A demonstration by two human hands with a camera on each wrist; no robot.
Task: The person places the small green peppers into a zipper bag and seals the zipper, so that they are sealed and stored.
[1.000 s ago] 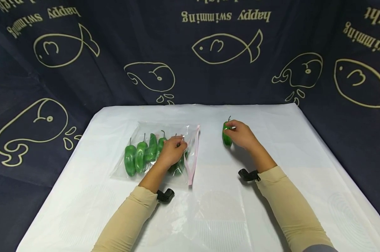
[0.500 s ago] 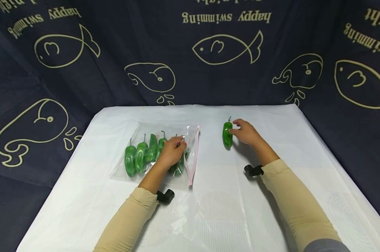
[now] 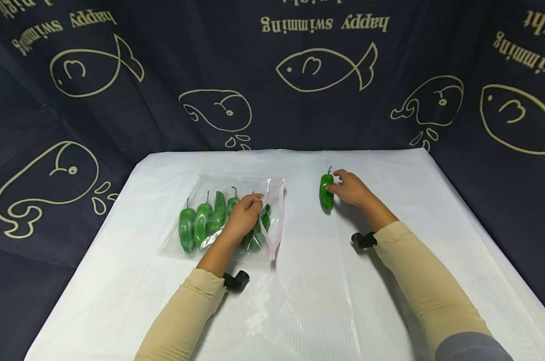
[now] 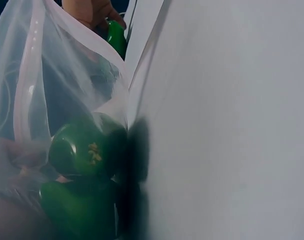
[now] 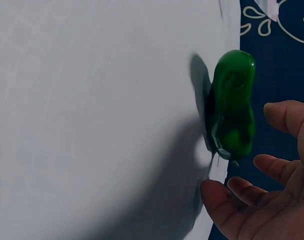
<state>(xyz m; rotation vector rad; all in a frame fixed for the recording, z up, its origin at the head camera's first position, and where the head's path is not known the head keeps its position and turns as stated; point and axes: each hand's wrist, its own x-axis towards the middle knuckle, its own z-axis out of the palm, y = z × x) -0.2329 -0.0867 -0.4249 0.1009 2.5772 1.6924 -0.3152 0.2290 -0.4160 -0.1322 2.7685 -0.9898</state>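
Note:
A clear zip bag [image 3: 229,181] with a pink edge lies on the left of the table, several green peppers [image 3: 187,230] inside. My left hand [image 3: 242,218] is over its right part, its curled fingers pinching the upper plastic near the mouth; it hides some peppers. In the left wrist view the pink-edged mouth [image 4: 29,95] gapes, with blurred peppers [image 4: 84,150] behind the film. To the right, a single green pepper [image 3: 326,194] lies on the table, stem away from me. Beside it my right hand [image 3: 351,189] has its fingers spread; the right wrist view shows a gap between hand and pepper [image 5: 234,105].
A white cloth [image 3: 308,281] covers the table. Behind its far edge hangs a dark blue curtain [image 3: 263,120] with fish and whale drawings. Each wrist carries a small black camera [image 3: 364,240].
My right hand has let go of the single pepper and drawn back a little to the right, fingers spread. The left hand has shifted slightly left, and the bag's pink edge has moved with it.

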